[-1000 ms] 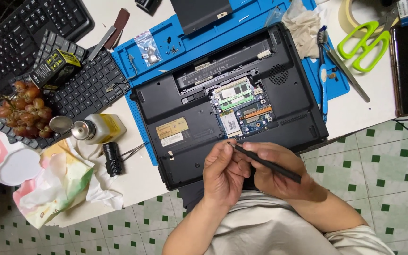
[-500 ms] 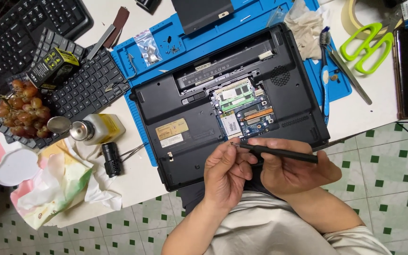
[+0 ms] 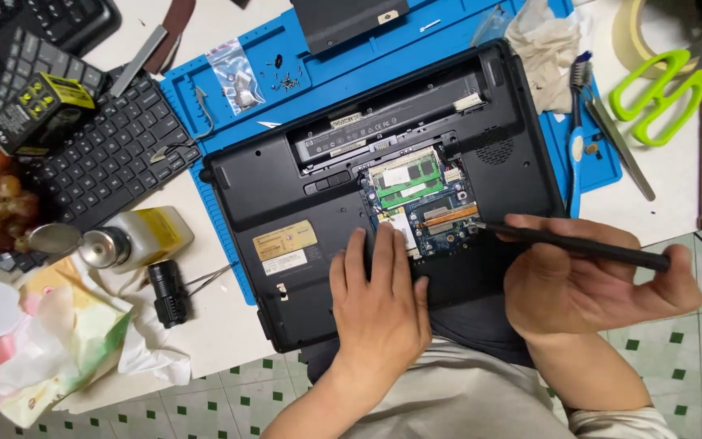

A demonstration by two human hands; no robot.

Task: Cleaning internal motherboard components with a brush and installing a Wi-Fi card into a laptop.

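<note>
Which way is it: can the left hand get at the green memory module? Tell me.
Probably yes: the left hand lies flat on the laptop, and the green memory module sits uncovered just beyond its fingertips.

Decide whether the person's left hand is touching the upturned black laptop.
Touching. The head view shows the left hand lying flat, palm down, on the upturned black laptop beside its open compartment, with no gap visible.

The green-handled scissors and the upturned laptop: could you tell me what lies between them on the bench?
In the head view, a blue toothbrush and grey tweezers lie between the scissors and laptop.
</note>
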